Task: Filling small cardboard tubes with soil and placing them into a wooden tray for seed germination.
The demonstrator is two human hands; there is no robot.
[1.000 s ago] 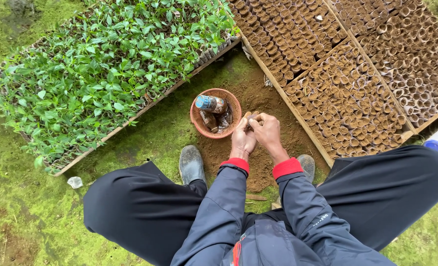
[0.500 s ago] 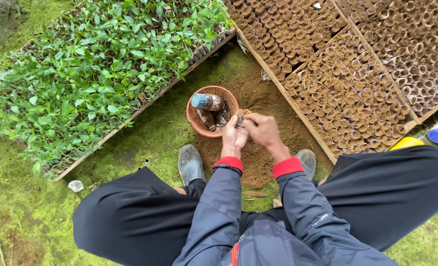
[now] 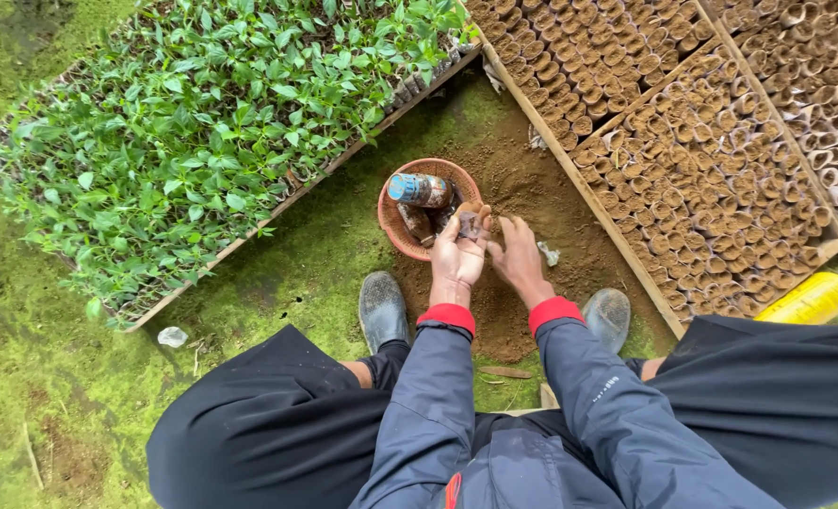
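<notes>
Head view: both hands have shifted toward the round basket [image 3: 395,221] at centre frame, left hand [image 3: 458,254] now pinching a small soil-filled tube [image 3: 469,223], right hand [image 3: 516,259] spread beside it.

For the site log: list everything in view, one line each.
Seedling bed: one, green leaves, upper left.
Soil-filled tubes: many, brown, framed beds upper right.
Basket: one, orange-brown, centre on bare soil.
Bottle: one, muddy with blue cap, lying in the basket.
Yellow container: one, right edge.
Shoes: two, grey, on the ground.
Left hand: holds a small dark object at the basket rim.
Right hand: open, over soil.
</notes>
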